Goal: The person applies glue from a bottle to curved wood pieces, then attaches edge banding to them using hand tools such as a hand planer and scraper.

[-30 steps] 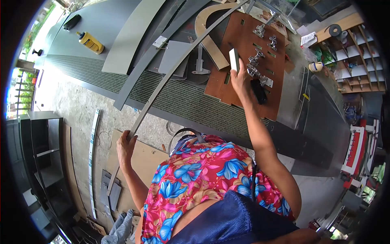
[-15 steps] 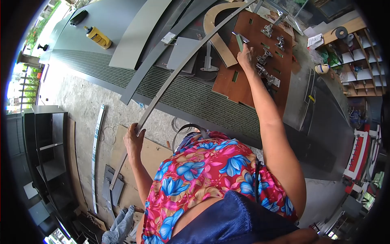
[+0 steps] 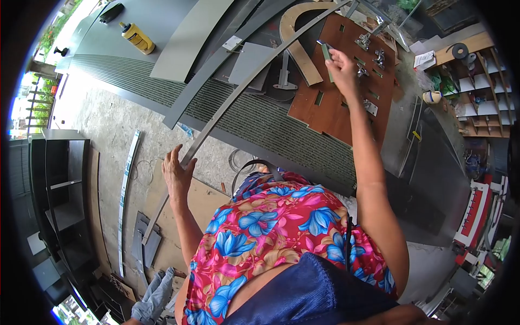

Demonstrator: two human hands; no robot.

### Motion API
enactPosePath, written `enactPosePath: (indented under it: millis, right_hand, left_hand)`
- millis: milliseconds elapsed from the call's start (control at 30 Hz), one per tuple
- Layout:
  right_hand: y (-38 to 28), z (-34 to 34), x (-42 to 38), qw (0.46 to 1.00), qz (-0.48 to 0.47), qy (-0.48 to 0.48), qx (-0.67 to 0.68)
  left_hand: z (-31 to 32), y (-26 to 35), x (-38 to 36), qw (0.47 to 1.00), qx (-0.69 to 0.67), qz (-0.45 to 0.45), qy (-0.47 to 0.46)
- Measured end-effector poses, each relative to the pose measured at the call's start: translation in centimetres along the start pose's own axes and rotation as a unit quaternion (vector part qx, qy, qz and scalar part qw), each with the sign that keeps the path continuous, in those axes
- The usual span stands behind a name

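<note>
A long, narrow metal strip (image 3: 233, 98) runs diagonally from the upper right, over the workbench, down to the lower left. My left hand (image 3: 177, 177) is around its lower stretch, which passes between thumb and raised, loosely parted fingers. Over a brown slotted board (image 3: 309, 111) is my right hand (image 3: 344, 70), fingers apart. Its fingertips are right beside a slim green-handled tool with a metal tip (image 3: 326, 53). Metal hinges (image 3: 364, 40) lie on the board close to this hand. Left of the board are a curved wooden piece (image 3: 303, 59) and a caliper (image 3: 284, 78).
A yellow bottle (image 3: 137, 38) stands on the grey bench at upper left, near long grey panels (image 3: 187, 38). A black cabinet (image 3: 65, 184) is at the left. Plywood (image 3: 203, 200) lies on the floor. Shelving (image 3: 485, 81) stands at right. A person's trouser legs (image 3: 157, 295) show at lower left.
My left hand's fingers have loosened and lifted around the strip. My right hand has shifted right and spread its fingers, uncovering more of the green-handled tool. The view has moved slightly.
</note>
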State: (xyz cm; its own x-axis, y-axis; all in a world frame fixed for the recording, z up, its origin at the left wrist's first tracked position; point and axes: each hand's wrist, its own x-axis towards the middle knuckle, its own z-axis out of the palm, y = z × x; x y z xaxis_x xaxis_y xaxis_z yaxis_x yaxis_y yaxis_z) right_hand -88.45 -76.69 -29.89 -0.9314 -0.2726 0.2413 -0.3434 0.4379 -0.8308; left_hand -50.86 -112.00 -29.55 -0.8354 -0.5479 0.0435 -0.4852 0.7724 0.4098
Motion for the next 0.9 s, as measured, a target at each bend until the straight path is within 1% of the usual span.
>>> enactPosePath:
  millis: [33, 100, 167, 267, 300, 400, 433, 533, 567, 700, 900]
  right_hand:
    - [-5.0, -0.9, -1.0, 0.989, -0.016, -0.046, 0.142]
    - [-14.8, -3.0, -4.4, 0.94, -0.044, -0.129, 0.312]
    - [-21.3, -4.2, -7.3, 0.881, -0.185, -0.208, 0.383]
    - [-26.6, -4.3, -10.5, 0.791, -0.313, -0.306, 0.427]
    - [-27.7, -4.1, -11.2, 0.767, -0.334, -0.332, 0.436]
    - [-29.7, -3.8, -12.6, 0.709, -0.375, -0.388, 0.454]
    - [-30.1, -3.7, -12.9, 0.694, -0.384, -0.402, 0.458]
    - [-31.3, -3.7, -13.3, 0.66, -0.4, -0.426, 0.472]
    - [-31.5, -3.7, -13.3, 0.654, -0.401, -0.43, 0.476]
    - [-31.6, -4.2, -14.0, 0.64, -0.406, -0.441, 0.48]
    - [-31.3, -5.7, -15.0, 0.633, -0.407, -0.448, 0.483]
  left_hand:
    - [-0.3, 0.2, 0.1, 1.0, -0.006, 0.013, 0.017]
    - [-0.8, 0.6, 0.2, 0.998, -0.03, 0.03, 0.049]
    - [-1.3, 1.3, 0.4, 0.993, -0.071, 0.042, 0.078]
    - [-2.1, 2.3, 0.3, 0.986, -0.109, 0.061, 0.111]
    - [-2.8, 3.5, 0.1, 0.985, -0.124, 0.041, 0.113]
    - [-3.4, 3.7, -0.3, 0.981, -0.122, 0.054, 0.142]
    - [-3.6, 3.5, -0.6, 0.979, -0.137, 0.051, 0.144]
    - [-4.0, 2.6, -1.5, 0.978, -0.107, 0.059, 0.169]
    - [-4.3, 2.7, -1.9, 0.974, -0.133, 0.055, 0.176]
    - [-4.7, 2.5, -3.3, 0.976, -0.09, 0.047, 0.195]
    - [-4.4, 3.1, -4.7, 0.971, -0.119, 0.029, 0.207]
